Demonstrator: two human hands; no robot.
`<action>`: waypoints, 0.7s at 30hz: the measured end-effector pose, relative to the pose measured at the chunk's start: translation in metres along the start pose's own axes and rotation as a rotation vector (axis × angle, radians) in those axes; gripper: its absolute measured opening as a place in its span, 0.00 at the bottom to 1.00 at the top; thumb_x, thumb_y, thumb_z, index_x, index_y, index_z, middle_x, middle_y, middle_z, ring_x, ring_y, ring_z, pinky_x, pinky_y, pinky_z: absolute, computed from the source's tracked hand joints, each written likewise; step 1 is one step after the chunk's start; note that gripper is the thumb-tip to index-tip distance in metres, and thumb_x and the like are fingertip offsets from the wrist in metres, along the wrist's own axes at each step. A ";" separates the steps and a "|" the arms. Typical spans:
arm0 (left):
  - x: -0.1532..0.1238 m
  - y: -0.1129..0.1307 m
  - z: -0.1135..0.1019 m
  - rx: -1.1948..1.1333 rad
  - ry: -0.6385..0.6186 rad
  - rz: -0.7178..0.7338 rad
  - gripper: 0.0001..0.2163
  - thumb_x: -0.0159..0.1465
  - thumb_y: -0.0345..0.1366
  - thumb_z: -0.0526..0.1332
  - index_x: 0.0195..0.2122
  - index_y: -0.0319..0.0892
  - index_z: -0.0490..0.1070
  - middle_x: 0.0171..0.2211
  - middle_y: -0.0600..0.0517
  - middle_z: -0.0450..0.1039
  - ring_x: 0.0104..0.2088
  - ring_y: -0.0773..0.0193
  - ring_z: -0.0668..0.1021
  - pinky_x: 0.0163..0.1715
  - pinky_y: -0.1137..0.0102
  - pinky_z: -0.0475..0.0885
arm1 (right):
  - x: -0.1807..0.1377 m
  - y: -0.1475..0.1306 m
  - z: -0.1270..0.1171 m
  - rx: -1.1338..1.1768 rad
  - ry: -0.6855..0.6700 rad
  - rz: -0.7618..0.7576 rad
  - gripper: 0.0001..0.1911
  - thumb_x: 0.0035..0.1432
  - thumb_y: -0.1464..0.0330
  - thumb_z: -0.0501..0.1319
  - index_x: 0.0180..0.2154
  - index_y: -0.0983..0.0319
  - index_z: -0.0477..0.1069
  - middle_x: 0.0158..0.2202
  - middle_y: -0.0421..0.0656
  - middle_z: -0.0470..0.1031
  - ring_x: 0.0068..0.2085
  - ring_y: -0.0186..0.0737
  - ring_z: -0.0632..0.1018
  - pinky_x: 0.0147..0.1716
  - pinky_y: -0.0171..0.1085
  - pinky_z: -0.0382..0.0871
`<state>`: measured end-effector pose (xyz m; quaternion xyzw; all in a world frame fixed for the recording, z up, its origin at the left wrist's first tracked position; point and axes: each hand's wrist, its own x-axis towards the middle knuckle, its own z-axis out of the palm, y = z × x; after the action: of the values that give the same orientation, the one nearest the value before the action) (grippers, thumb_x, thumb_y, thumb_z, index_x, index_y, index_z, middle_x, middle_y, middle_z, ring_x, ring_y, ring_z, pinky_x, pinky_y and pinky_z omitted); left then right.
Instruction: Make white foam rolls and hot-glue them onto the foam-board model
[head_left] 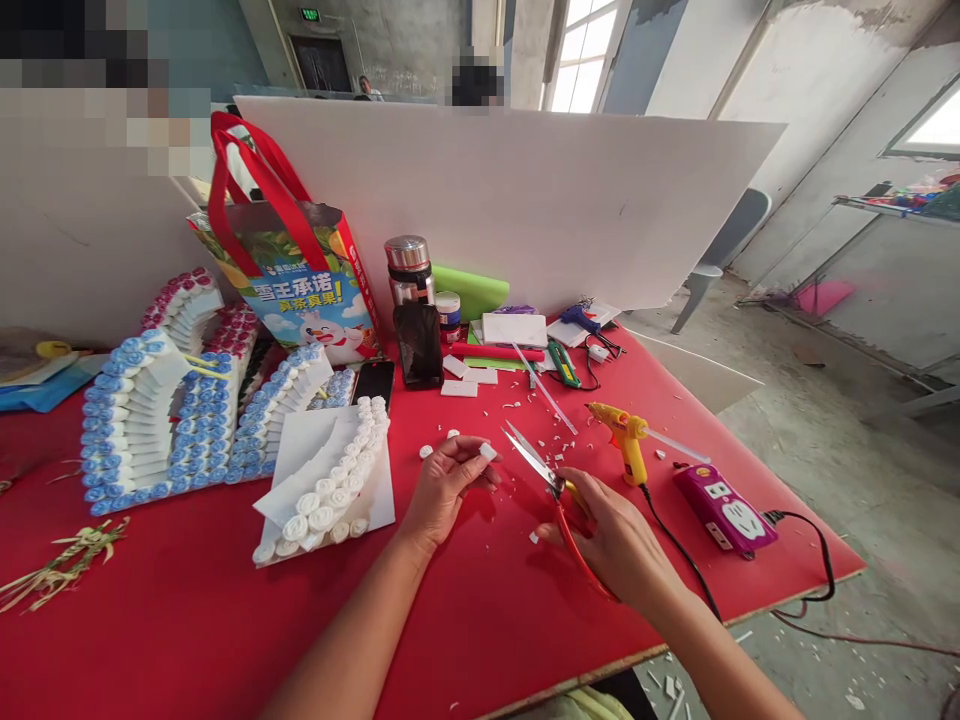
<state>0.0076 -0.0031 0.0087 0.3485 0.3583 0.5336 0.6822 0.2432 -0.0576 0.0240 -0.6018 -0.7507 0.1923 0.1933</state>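
Between the thumb and fingers of my left hand (pixel 454 480) is a small white piece (pixel 487 451), perhaps foam or card. My right hand (pixel 611 525) holds scissors (pixel 534 458) with red and yellow handles; their blades are spread and point toward the white piece without touching it. To the left of my left hand lies a white board (pixel 375 500) bearing rows of white rolled rosettes (pixel 322 515). Two small white rolls (pixel 426 452) sit just behind my left hand. White scraps (pixel 555 445) are scattered beyond the scissors.
A yellow glue gun (pixel 626 440) and a purple power strip (pixel 726 508) lie at right, with cords over the table edge. Blue-and-white rosette pieces (pixel 135 420), a shopping bag (pixel 307 290), a steel flask (pixel 409 268) and a green cutter (pixel 562 364) stand or lie farther back.
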 end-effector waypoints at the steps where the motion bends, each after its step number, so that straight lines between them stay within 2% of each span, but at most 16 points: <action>1: 0.000 0.000 0.000 0.010 0.004 0.002 0.12 0.58 0.36 0.70 0.41 0.39 0.74 0.36 0.48 0.80 0.28 0.67 0.80 0.29 0.72 0.76 | 0.000 0.000 0.000 -0.003 -0.006 0.003 0.25 0.58 0.57 0.63 0.56 0.56 0.64 0.42 0.44 0.78 0.39 0.44 0.79 0.38 0.38 0.72; 7: 0.001 -0.003 -0.001 0.076 0.009 0.075 0.11 0.58 0.36 0.69 0.41 0.40 0.74 0.34 0.52 0.75 0.29 0.68 0.78 0.30 0.71 0.75 | 0.000 0.003 0.003 -0.057 0.026 0.042 0.23 0.59 0.59 0.61 0.55 0.57 0.65 0.43 0.45 0.79 0.39 0.45 0.80 0.36 0.38 0.71; 11: 0.000 -0.004 -0.003 0.179 0.018 0.138 0.11 0.59 0.36 0.69 0.41 0.41 0.74 0.31 0.53 0.72 0.29 0.69 0.76 0.31 0.72 0.74 | 0.005 0.011 0.003 -0.228 0.070 0.120 0.22 0.61 0.62 0.58 0.56 0.60 0.66 0.41 0.47 0.78 0.38 0.47 0.80 0.36 0.40 0.70; 15: -0.002 -0.004 -0.001 0.305 0.022 0.191 0.10 0.59 0.36 0.68 0.41 0.42 0.74 0.34 0.53 0.70 0.30 0.69 0.74 0.33 0.71 0.74 | 0.008 0.015 0.003 -0.377 0.045 0.205 0.22 0.62 0.62 0.58 0.56 0.62 0.67 0.38 0.49 0.76 0.37 0.49 0.80 0.35 0.40 0.69; 19: -0.003 -0.004 0.000 0.408 -0.010 0.258 0.09 0.61 0.37 0.67 0.42 0.42 0.75 0.37 0.52 0.68 0.33 0.67 0.73 0.33 0.71 0.73 | 0.006 0.011 0.000 -0.421 -0.002 0.166 0.18 0.64 0.61 0.58 0.51 0.63 0.71 0.37 0.50 0.74 0.37 0.50 0.78 0.38 0.43 0.69; 21: -0.003 -0.004 -0.001 0.470 -0.027 0.296 0.08 0.63 0.37 0.65 0.43 0.43 0.75 0.38 0.51 0.68 0.34 0.67 0.72 0.34 0.72 0.72 | 0.004 0.006 -0.006 -0.376 0.032 0.099 0.17 0.65 0.60 0.57 0.49 0.63 0.73 0.40 0.51 0.74 0.40 0.51 0.77 0.42 0.45 0.68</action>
<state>0.0083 -0.0070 0.0051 0.5529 0.4083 0.5251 0.5018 0.2507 -0.0518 0.0266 -0.6665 -0.7397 0.0482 0.0794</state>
